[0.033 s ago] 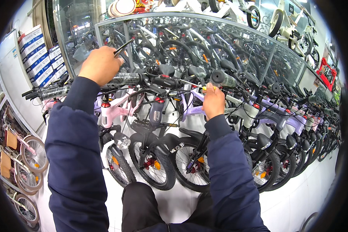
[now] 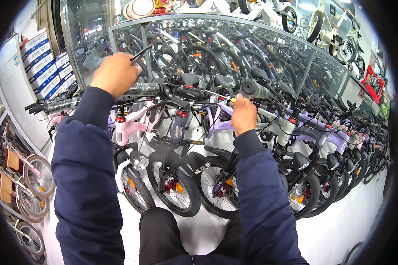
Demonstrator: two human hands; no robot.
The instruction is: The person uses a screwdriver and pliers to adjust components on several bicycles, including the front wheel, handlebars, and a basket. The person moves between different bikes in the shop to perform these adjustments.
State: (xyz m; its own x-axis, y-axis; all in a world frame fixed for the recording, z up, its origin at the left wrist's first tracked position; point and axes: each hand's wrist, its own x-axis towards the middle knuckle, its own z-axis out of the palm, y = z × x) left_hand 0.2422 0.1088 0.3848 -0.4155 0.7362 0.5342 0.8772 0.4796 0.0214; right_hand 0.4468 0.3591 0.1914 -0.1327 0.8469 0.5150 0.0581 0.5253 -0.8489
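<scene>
My left hand (image 2: 114,75) is closed at the upper left, above a handlebar grip (image 2: 143,89) wrapped in clear plastic. A slim, dark, pointed tool (image 2: 140,54) sticks out of it; its exact kind does not show. My right hand (image 2: 244,115) is closed around the yellow handle (image 2: 235,100) of a screwdriver. The screwdriver's thin metal shaft (image 2: 217,95) points left toward a black handlebar stem (image 2: 190,93); whether the tip touches is too small to tell. Just above my right hand is a dark, round-ended handlebar grip (image 2: 249,88).
Bicycles stand in a packed row, with front wheels (image 2: 174,187) toward me and a pink frame (image 2: 132,126) at left. Behind them is a glass case (image 2: 216,17). Stacked blue-and-white boxes (image 2: 42,66) and more small bikes (image 2: 39,176) are on the left.
</scene>
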